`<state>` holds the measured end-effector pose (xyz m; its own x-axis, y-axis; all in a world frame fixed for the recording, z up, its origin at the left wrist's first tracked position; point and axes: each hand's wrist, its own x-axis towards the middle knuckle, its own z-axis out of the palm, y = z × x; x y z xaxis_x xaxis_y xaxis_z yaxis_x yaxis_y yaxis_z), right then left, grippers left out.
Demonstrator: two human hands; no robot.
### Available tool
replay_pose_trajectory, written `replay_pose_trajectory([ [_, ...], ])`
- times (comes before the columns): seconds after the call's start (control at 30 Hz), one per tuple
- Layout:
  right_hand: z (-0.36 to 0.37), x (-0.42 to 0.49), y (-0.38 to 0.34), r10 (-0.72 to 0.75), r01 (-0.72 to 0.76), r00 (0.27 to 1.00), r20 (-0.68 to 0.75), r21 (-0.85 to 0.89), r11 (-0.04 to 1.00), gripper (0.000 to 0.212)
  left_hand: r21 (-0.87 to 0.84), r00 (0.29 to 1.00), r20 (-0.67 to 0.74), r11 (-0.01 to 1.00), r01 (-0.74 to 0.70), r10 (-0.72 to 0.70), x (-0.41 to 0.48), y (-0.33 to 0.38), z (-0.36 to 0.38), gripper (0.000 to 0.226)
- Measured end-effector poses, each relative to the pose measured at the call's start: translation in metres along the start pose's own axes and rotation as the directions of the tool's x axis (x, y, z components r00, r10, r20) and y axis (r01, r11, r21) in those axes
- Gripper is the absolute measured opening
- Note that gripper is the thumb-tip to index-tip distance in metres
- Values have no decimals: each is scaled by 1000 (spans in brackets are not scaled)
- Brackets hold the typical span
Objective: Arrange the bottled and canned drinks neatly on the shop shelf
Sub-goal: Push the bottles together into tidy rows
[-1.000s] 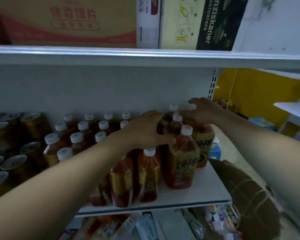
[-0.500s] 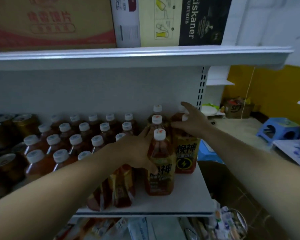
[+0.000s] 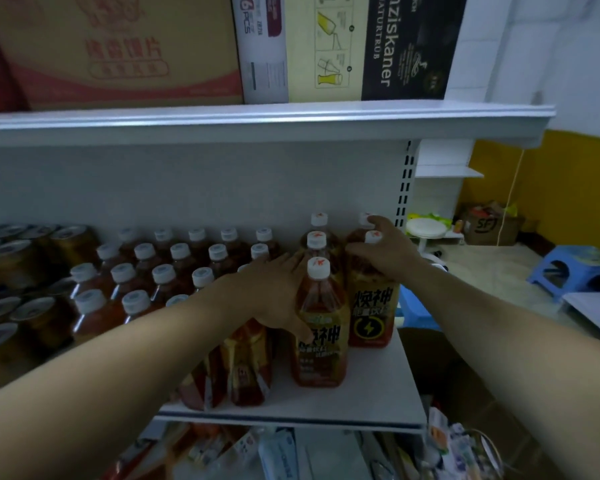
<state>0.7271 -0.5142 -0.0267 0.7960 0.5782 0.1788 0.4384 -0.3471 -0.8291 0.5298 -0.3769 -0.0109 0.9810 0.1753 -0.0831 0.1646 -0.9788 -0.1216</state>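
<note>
On the white shelf (image 3: 371,393), the left hand (image 3: 274,296) grips the front bottle (image 3: 321,327); the right hand (image 3: 388,252) clasps a neighbouring bottle (image 3: 373,306). A blue stool (image 3: 575,271) stands beyond.

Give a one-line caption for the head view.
Both hands, left hand and right hand, straighten yellow-labelled bottles at the shelf end.

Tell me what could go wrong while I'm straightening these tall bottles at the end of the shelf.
The front tall bottle stands nearer the shelf edge than its neighbours; a push from your left hand could tip it forward. The right-hand bottle under your right hand stands near the shelf's open end, so a sideways nudge might send it off. Your left forearm crosses the smaller bottles and may knock them.
</note>
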Motion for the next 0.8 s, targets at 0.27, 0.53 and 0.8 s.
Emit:
replay_pose_trajectory([
  [0.27, 20, -24, -64, -267, 305, 952, 150, -414, 858, 84, -219, 986, -116, 971, 93, -121, -49, -72, -14, 91],
  [0.53, 82, -55, -133, -145, 260, 958, 248, -533, 805, 89, -112, 912, -97, 915, 388, -399, -131, -179, 25, 91],
  [0.8, 156, -128, -174, -34, 197, 963, 268, -610, 768, 75, -313, 919, -141, 898, 310, -367, -139, -183, 49, 100],
])
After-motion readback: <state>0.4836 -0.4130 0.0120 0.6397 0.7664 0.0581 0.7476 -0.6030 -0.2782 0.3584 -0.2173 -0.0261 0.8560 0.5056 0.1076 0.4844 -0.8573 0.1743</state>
